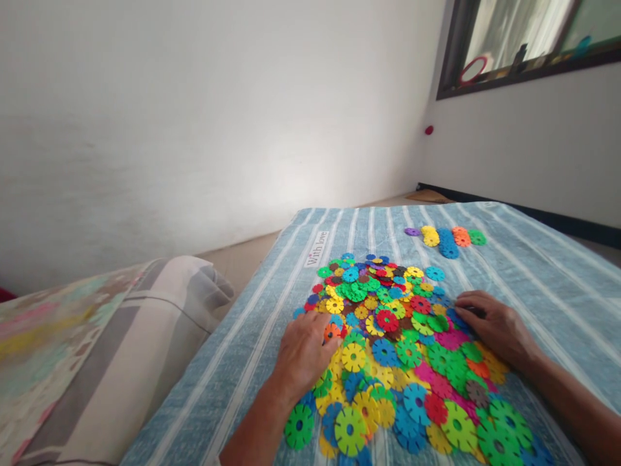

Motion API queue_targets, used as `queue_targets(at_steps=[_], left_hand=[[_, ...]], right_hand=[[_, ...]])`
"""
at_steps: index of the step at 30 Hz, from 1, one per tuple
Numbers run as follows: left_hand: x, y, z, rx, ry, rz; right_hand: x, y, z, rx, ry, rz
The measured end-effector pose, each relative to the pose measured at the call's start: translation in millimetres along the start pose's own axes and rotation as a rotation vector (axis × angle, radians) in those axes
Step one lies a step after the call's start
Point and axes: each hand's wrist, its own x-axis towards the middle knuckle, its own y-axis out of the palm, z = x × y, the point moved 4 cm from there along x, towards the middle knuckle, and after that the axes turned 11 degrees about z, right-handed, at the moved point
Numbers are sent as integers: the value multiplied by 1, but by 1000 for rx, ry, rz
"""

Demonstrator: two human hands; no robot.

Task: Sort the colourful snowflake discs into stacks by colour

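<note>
- Head view: a broad pile of notched plastic discs [353,357] lies between my two hands, spread over the cloth-covered worktop [264,291] and running nearer to me than my fingers.
- My left hand [305,346] rests at the left side of the pile, palm down, fingers bent over its edge. An orange disc [332,332] shows right beside my thumb and forefinger; I cannot tell whether I am pinching it.
- My right hand [497,327] is at the right side of the pile, fingers curled in, their tips by some blue pieces at the edge. Whether they grip one I cannot tell.
- A green disc [299,426] sits at the pile's near left corner, just beside my left forearm.
- Beyond my right hand, apart from the pile, a short row runs from left to right: a purple disc [412,232], yellow discs [429,237], blue discs [448,244], orange discs [460,237] and green discs [478,237].
- The printed words "With love" [317,250] show on the cloth past my left hand, left of the pile's far end.
</note>
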Motion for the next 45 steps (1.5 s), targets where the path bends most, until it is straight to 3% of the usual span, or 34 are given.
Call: queue_targets(at_steps=[10,20,24,28,33,36,45], left_hand=[[3,7,0,-202,14,-47],[4,8,-7,-673,37,-163],[-1,3,-21,-667,145,-225],[-9,-5,-39,-530,316,-339],[-17,-8,-58,-455,508,-460],[-18,-6,-63,-473,565,-473],[-18,4,-67,-510,620,-388]], right_hand=[[0,-1,0,8,4,-3],[1,-3,8,30,-24,-23],[0,-6,24,-8,-91,-99],[-4,-11,63,-43,-218,-164],[-17,1,134,136,-448,170],[-26,10,161,290,-441,334],[-27,26,160,411,-296,528]])
